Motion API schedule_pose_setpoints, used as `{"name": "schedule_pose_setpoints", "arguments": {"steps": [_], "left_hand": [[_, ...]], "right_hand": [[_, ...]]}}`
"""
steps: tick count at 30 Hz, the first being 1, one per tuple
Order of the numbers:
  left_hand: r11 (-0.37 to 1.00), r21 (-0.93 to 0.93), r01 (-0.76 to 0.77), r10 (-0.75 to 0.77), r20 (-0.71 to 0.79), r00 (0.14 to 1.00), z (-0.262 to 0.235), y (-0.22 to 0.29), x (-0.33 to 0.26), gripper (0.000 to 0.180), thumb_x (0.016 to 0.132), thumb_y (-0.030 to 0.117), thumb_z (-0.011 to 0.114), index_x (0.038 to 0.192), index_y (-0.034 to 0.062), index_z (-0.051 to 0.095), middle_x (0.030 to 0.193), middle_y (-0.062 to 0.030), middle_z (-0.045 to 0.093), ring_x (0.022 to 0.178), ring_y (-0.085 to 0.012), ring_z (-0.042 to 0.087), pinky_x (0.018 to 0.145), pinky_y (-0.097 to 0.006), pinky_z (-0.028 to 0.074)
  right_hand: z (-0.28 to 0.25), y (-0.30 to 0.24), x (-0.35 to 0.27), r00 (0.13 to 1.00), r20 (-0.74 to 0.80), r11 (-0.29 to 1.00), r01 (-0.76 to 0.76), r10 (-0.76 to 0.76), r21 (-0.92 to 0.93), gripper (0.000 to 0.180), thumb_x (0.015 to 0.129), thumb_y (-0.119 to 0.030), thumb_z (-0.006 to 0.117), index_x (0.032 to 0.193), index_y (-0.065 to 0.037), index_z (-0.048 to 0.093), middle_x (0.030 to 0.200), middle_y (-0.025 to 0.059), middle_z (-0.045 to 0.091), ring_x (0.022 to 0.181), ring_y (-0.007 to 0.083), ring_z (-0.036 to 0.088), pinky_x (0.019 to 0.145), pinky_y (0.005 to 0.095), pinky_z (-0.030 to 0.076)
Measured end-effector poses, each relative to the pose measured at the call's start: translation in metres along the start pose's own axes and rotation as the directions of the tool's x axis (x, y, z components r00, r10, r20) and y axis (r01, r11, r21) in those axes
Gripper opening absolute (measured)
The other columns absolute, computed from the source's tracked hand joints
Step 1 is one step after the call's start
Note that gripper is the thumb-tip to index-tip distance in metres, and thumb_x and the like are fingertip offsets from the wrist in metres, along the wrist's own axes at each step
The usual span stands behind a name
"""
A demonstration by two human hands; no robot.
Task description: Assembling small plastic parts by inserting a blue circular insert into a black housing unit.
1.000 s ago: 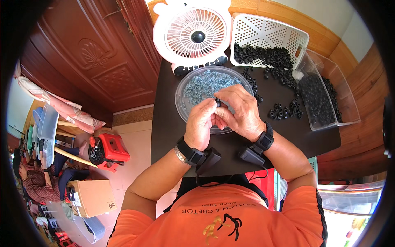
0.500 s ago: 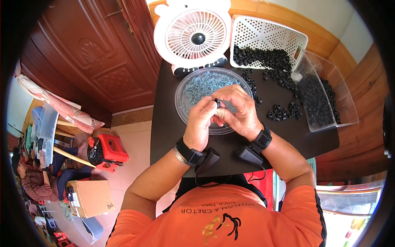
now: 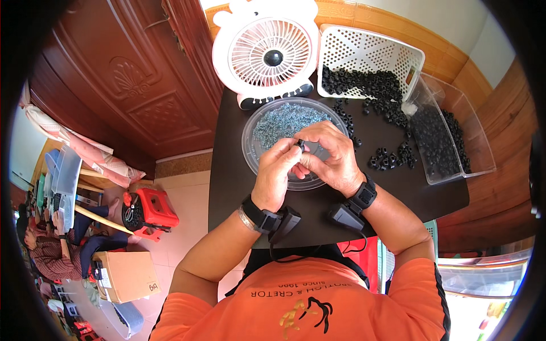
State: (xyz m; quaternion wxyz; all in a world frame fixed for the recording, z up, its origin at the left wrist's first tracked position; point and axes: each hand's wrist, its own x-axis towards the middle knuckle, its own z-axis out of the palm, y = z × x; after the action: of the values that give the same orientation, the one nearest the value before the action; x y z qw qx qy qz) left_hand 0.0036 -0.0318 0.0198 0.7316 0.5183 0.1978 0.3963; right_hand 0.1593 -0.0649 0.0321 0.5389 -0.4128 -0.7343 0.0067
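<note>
My left hand and my right hand meet over the near part of a round clear tub. Between their fingertips is a small black plastic part, pinched from both sides; its finer shape is partly hidden by the fingers. Small pale-blue translucent pieces cover the tub's bottom. Loose black plastic parts lie on the dark table to the right of my right hand.
A white fan stands behind the tub. At the back right, a white perforated basket lies tipped, black parts spilling out. Beside it is a clear bin of black parts. Left, beyond the table, another person sits near a cardboard box.
Almost nothing differs. Both hands stay together on the black part, with slight finger movement, and the whole view has shifted a little.
</note>
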Motion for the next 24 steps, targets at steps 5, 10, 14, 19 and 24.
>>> {"name": "schedule_pose_setpoints", "arguments": {"steps": [5, 10, 14, 19, 24], "left_hand": [[0.998, 0.042, 0.055, -0.055, 0.010, 0.998, -0.006, -0.002, 0.003, 0.028, 0.096, 0.023, 0.047, 0.107, -0.0021, 0.054, 0.083, -0.0081, 0.064, 0.072, -0.0123, 0.058, 0.065, -0.025, 0.045], [0.974, 0.184, 0.133, -0.135, 0.000, 0.991, -0.008, -0.003, 0.006, 0.032, 0.097, 0.028, 0.046, 0.110, -0.0012, 0.052, 0.078, -0.0062, 0.063, 0.062, -0.0101, 0.056, 0.054, -0.021, 0.044], [0.950, 0.283, 0.132, -0.136, -0.007, 0.991, -0.007, -0.001, 0.005, 0.032, 0.097, 0.030, 0.046, 0.107, 0.0005, 0.053, 0.074, -0.0052, 0.062, 0.058, -0.0091, 0.054, 0.049, -0.020, 0.042], [0.952, 0.276, 0.133, -0.140, 0.009, 0.990, -0.008, 0.000, 0.004, 0.030, 0.096, 0.033, 0.046, 0.090, 0.0055, 0.054, 0.068, -0.0030, 0.060, 0.053, -0.0067, 0.050, 0.046, -0.019, 0.038], [0.962, 0.265, 0.063, -0.071, 0.019, 0.997, -0.003, 0.002, 0.000, 0.030, 0.096, 0.033, 0.046, 0.084, 0.0070, 0.053, 0.064, -0.0012, 0.058, 0.049, -0.0047, 0.044, 0.043, -0.019, 0.033]], "right_hand": [[-0.003, -0.007, 0.002, 0.998, 0.058, 0.968, -0.006, 0.021, -0.250, 0.028, 0.070, -0.016, 0.075, 0.094, -0.004, 0.064, 0.084, 0.0109, 0.064, 0.081, 0.0294, 0.062, 0.071, 0.0369, 0.051], [-0.008, -0.009, 0.005, 0.981, 0.192, 0.896, 0.060, 0.029, -0.441, 0.022, 0.076, -0.023, 0.069, 0.081, -0.004, 0.059, 0.071, 0.0107, 0.057, 0.070, 0.0289, 0.059, 0.062, 0.0384, 0.049], [-0.010, -0.008, 0.004, 0.972, 0.236, 0.871, 0.111, 0.006, -0.478, 0.023, 0.077, -0.026, 0.066, 0.074, -0.006, 0.056, 0.066, 0.0111, 0.055, 0.062, 0.0288, 0.058, 0.057, 0.0382, 0.048], [-0.010, -0.006, 0.002, 0.974, 0.226, 0.856, 0.133, -0.020, -0.499, 0.027, 0.077, -0.031, 0.065, 0.070, -0.007, 0.056, 0.062, 0.0100, 0.053, 0.057, 0.0284, 0.057, 0.055, 0.0380, 0.048], [-0.007, -0.007, -0.001, 0.970, 0.243, 0.862, 0.126, -0.003, -0.492, 0.030, 0.080, -0.035, 0.063, 0.070, -0.008, 0.056, 0.063, 0.0093, 0.054, 0.058, 0.0282, 0.058, 0.056, 0.0383, 0.048]]}}
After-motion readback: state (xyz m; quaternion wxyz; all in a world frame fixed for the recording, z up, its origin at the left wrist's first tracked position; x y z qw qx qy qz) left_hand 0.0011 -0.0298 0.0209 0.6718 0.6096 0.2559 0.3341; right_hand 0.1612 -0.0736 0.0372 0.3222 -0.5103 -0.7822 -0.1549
